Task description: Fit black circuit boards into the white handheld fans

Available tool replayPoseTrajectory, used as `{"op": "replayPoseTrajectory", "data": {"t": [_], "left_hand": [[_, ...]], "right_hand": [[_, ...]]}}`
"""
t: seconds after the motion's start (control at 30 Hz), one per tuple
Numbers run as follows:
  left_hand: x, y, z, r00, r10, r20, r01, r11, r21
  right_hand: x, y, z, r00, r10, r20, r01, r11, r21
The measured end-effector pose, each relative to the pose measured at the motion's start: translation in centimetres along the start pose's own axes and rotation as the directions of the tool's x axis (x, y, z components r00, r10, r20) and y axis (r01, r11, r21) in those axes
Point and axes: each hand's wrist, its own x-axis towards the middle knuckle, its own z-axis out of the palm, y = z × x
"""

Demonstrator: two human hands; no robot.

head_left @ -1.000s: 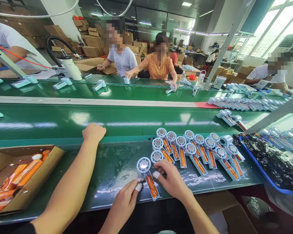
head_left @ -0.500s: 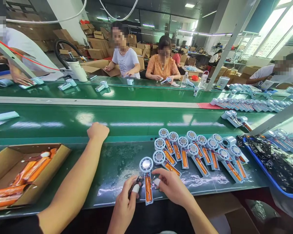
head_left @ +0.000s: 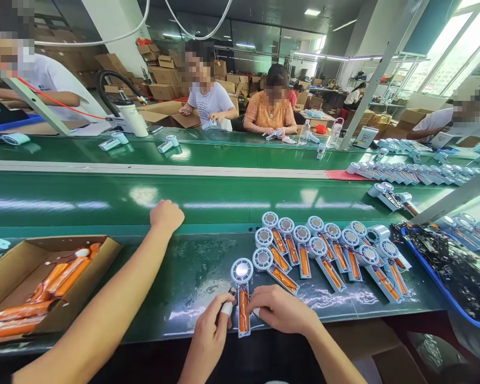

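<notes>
One light blue handheld fan half point(head_left: 243, 314), with a round head and an orange battery and thin wires in its open handle, lies on the near table edge between my hands. My left hand point(head_left: 211, 330) pinches a small black circuit board point(head_left: 232, 292) just left of the handle. A white cover is on its thumb. From the other side, my right hand point(head_left: 286, 312) has thumb and fingers closed at the handle's right edge. What sits between those fingertips is too small to make out. Several similar fan halves point(head_left: 304, 258) lie to the right.
At left, another person's bare arm point(head_left: 140, 272) reaches over the table beside a cardboard box point(head_left: 116, 248) of orange batteries. A blue tray point(head_left: 436, 290) of black parts stands at right. Across the green conveyor point(head_left: 224, 197), co-workers handle light blue parts.
My right hand has moved left onto the edge of the handle, its fingers now more closed. The left hand has brought the board slightly nearer. The person across has lifted a blue part.
</notes>
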Motion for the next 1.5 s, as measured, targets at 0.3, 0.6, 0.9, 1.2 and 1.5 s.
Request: {"op": "replayPoseTrajectory", "data": {"t": [0.3,0.6,0.9,1.2,1.5], "left_hand": [[-0.2,0.9,0.0,1.0,-0.006,-0.002,0.006,1.0,-0.001],[0.2,1.8,0.3,0.998,-0.063,-0.005,0.063,0.997,-0.046],[-0.3,1.0,1.4,0.977,-0.21,-0.04,0.194,0.951,-0.242],[-0.6,0.4,0.9,0.994,-0.069,-0.085,0.06,0.993,-0.097],[0.1,0.2,0.2,0.996,-0.003,-0.092,-0.012,0.987,-0.16]], "right_hand": [[2.2,-0.4,1.7,0.941,0.059,-0.332,0.007,0.981,0.195],[2.3,-0.7,3.7,0.923,0.085,-0.374,-0.044,0.992,0.118],[2.0,0.8,4.5,0.865,-0.057,-0.499,-0.025,0.988,-0.155],[2.3,-1.3,4.2,0.917,-0.108,-0.383,-0.169,0.765,-0.621],[2.9,-0.4,4.7,0.918,0.007,-0.397,-0.185,0.892,-0.413]]}}
